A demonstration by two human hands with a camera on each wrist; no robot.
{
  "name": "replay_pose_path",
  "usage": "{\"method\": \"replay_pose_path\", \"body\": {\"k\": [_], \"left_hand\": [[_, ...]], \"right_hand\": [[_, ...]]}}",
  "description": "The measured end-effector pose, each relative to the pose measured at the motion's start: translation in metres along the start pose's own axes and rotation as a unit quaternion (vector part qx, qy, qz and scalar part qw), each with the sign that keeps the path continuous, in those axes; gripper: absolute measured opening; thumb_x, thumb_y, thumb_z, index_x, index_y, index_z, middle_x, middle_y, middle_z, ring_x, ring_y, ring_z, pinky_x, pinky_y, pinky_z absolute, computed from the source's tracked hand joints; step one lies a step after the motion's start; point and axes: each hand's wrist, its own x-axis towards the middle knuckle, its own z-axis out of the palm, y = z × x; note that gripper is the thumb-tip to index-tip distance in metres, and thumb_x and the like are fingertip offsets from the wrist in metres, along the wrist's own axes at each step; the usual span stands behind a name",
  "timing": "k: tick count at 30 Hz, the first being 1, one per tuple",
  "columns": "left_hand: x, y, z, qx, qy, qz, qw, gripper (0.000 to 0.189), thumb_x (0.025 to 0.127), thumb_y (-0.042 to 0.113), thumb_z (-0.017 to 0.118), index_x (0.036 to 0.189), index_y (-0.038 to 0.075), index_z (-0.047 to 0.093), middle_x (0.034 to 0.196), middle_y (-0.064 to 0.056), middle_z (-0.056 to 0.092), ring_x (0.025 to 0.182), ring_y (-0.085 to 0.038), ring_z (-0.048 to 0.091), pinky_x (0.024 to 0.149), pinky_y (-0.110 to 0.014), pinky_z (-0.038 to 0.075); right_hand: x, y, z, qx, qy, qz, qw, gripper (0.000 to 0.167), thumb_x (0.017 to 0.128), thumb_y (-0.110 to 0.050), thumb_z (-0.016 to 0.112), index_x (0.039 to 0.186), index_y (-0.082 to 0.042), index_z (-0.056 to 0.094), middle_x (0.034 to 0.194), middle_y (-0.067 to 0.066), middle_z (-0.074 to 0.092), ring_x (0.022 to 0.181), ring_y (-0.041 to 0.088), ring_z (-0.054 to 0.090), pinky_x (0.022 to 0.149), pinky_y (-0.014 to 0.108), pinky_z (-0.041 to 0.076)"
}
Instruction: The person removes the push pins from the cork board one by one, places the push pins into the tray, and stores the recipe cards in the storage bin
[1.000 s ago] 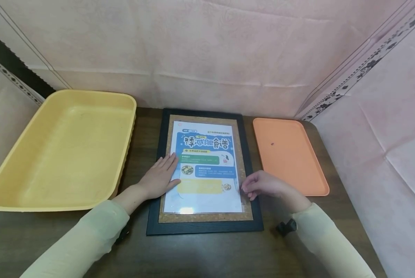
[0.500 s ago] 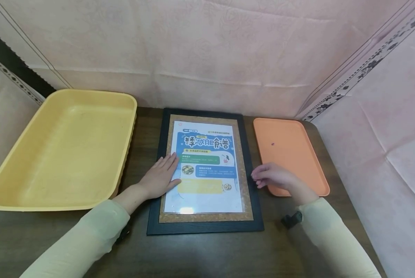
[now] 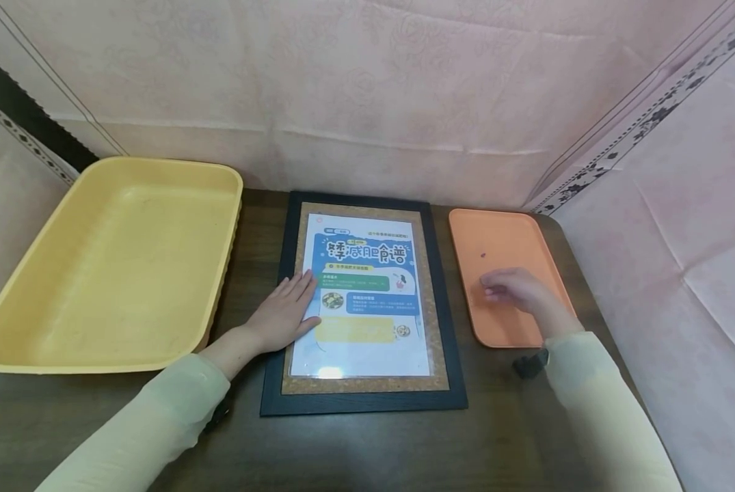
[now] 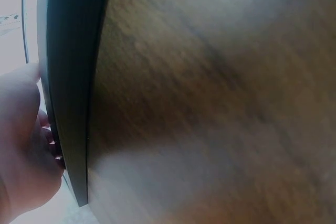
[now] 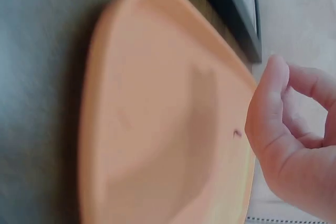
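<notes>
My left hand (image 3: 283, 314) lies flat, fingers straight, on the left edge of a printed sheet (image 3: 361, 355) with a blue and white design. Beneath the sheet is a cork board (image 3: 367, 386) in a black frame (image 3: 367, 404). Over the orange tray (image 3: 502, 232), my right hand (image 3: 517, 292) has its fingers bent. Its thumb and a fingertip meet in the right wrist view; I cannot tell whether something tiny is between them. A tiny dark purple object (image 3: 483, 255) lies on the tray, just beyond that hand, and appears as a dark speck (image 5: 237, 132) from the right wrist.
A large yellow plastic tub (image 3: 121, 273) stands left of the framed board on the dark wooden table (image 3: 355, 451). Pale pink patterned cloth (image 3: 367, 89) hangs behind the table and along its right side. The orange tray has a low raised rim.
My right hand has moved right, from the right edge of the framed board to above the orange tray. My left hand and the sheet have stayed in place.
</notes>
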Motion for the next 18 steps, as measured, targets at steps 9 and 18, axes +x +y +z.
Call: {"method": "replay_pose_path", "body": {"k": [9,18], "left_hand": [[-0.001,-0.001,-0.001,0.002,-0.002,-0.003,1.0,0.074,0.096,0.042,0.046,0.147,-0.004,0.019,0.156,-0.02,0.012,0.145,-0.035,0.01,0.117,-0.049,0.013],[0.0,0.0,-0.001,0.001,-0.012,-0.006,0.9999,0.074,0.096,0.043,0.044,0.147,-0.003,0.019,0.156,-0.019,0.011,0.145,-0.033,0.009,0.118,-0.048,0.012]], "right_hand": [[0.016,-0.011,-0.016,0.067,0.045,0.026,0.9964,0.012,0.094,-0.009,0.054,0.089,-0.014,0.064,0.077,-0.007,0.067,0.073,0.005,0.065,0.075,0.02,0.055],[0.025,-0.017,-0.018,0.104,0.056,0.076,0.9901,0.017,0.094,-0.007,0.053,0.082,-0.01,0.065,0.072,-0.001,0.067,0.069,0.009,0.066,0.078,0.024,0.056]]}}
